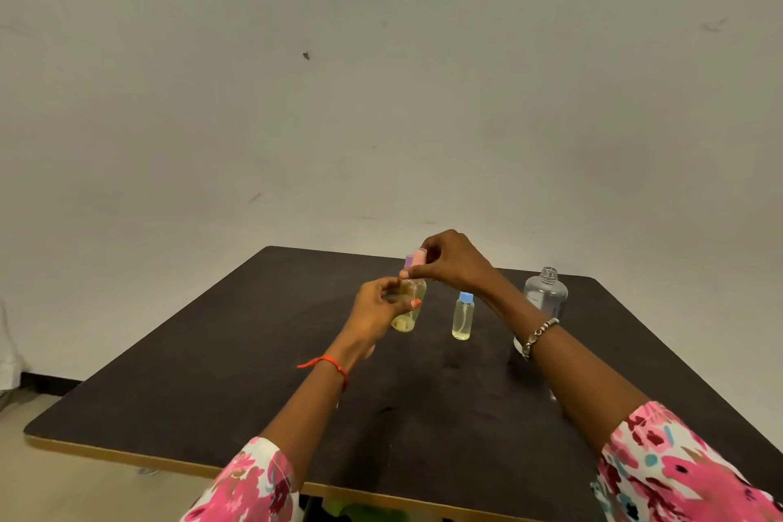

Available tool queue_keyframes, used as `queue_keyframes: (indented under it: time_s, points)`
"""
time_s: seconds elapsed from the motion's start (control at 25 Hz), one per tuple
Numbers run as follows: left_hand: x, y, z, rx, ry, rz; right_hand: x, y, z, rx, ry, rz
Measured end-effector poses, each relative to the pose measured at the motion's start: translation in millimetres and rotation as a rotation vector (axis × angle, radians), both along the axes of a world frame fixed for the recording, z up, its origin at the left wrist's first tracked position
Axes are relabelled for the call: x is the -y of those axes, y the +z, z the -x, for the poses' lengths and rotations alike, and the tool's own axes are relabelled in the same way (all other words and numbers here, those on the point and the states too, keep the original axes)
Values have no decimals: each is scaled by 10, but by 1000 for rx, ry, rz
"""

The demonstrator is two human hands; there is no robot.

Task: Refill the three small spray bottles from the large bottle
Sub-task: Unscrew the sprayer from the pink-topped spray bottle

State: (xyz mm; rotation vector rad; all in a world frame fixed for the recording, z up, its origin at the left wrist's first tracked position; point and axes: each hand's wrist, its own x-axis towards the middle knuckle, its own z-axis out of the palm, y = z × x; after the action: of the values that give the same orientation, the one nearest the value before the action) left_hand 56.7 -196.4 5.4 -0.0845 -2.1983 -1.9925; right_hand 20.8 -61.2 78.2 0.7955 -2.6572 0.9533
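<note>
Nearest me, my left hand (381,305) wraps its fingers around a small pink-capped bottle (410,305) to steady it above the table (212,373), while my right hand (449,263) pinches the pink cap (417,258), probably screwing it. Rightward, the blue-capped bottle (463,316) stands filled, and the large bottle (545,292) waits uncapped, looking empty.

Left hand (379,305) grips a small bottle of yellowish liquid (407,307) standing on the dark table (212,373); right hand (451,261) pinches its pink cap (418,257). To the right stand a blue-capped spray bottle (463,316), then an uncapped large clear bottle (545,295).
</note>
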Motion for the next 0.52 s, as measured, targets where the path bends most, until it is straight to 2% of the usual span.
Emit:
queue_keyframes:
  time_s: [0.28,0.4,0.52]
  points:
    - [101,-141,10,65,-43,77,-162,152,3,126,179,3]
    - [191,-247,21,94,59,53,-271,97,72,95,82,172]
    - [311,-334,55,111,216,-28,-382,-191,123,199,-28,357]
